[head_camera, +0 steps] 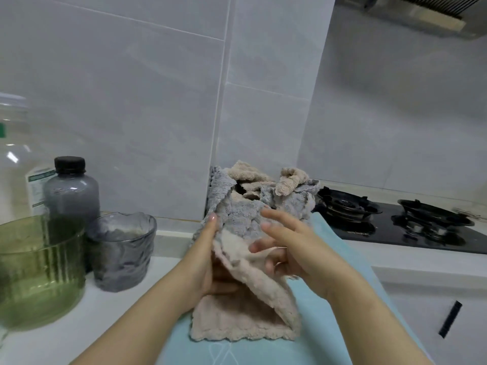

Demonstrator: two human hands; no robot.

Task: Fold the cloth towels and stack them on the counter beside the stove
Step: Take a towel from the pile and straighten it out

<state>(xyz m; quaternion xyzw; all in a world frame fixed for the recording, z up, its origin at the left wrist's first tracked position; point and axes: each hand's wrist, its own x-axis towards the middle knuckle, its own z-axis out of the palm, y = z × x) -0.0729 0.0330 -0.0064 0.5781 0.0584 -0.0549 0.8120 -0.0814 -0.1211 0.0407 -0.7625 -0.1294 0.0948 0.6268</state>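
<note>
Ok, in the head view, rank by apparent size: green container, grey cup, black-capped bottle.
Largest: green container, though nearest the camera and cropped.
Then black-capped bottle and grey cup: they look alike, and the container hides the bottle's base, so unranked.

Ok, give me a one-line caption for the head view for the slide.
Left hand and right hand hold a beige towel over a blue cloth, unfolded towels heaped behind, beside the stove.

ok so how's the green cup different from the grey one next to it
The green cup looks wider and taller than the grey cup. The green cup has straight vertical ribs; the grey cup has a wavy crinkled surface and uneven rim. Both are see-through, open-topped and upright on the counter.
</note>
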